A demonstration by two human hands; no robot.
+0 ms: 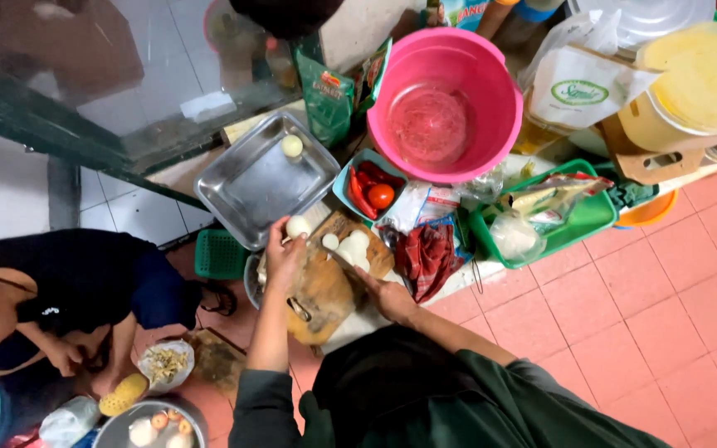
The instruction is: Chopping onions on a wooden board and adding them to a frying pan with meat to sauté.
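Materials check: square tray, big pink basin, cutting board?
Tray: looks like stainless steel, grey with dull reflections. Pink basin: likely plastic, uniform glossy colour, rolled rim. Cutting board: apparently wood, brown, worn and stained surface.

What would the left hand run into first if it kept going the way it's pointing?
Probably the metal tray: the left hand, holding a white peeled piece, points toward its near rim. Height above it is unclear.

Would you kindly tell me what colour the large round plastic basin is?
The large round plastic basin is bright pink, seen in the head view.
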